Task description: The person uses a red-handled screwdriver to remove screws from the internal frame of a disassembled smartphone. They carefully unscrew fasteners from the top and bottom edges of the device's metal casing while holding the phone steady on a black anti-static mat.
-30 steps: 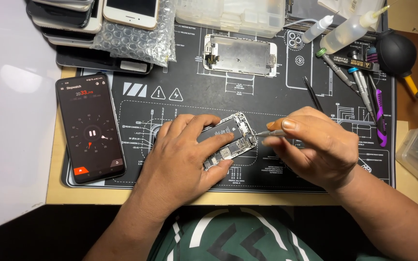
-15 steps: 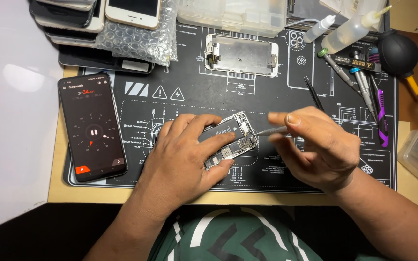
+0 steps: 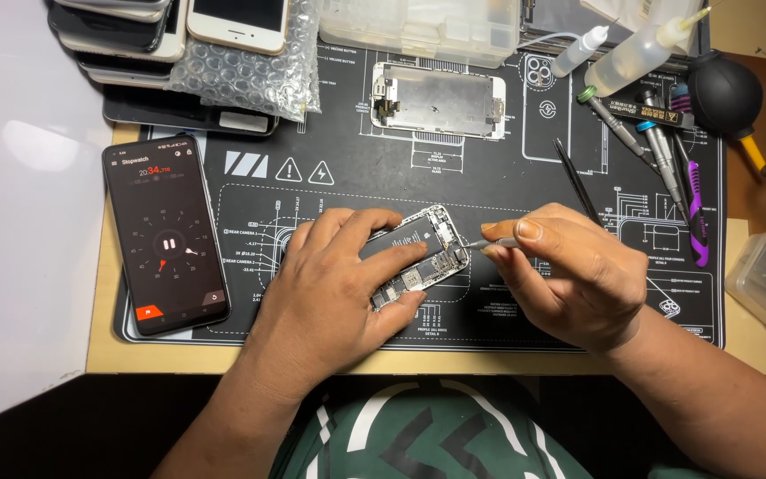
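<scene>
**Opened phone: steady the tweezers**

The opened phone (image 3: 414, 257) lies near the mat's (image 3: 356, 191) front edge, pinned under your left hand (image 3: 334, 279). Your right hand (image 3: 569, 275) pinches thin tweezers (image 3: 489, 242), tip at the phone's right rim; keep them low and your grip firm. Since a second ago, the tip has edged closer. Farther back lies a detached screen frame (image 3: 441, 99).

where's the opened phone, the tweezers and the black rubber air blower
opened phone (image 3: 418, 259), head view, exposed inner boards
tweezers (image 3: 489, 243), head view, thin metal tip
black rubber air blower (image 3: 724, 93), head view, round bulb
</scene>
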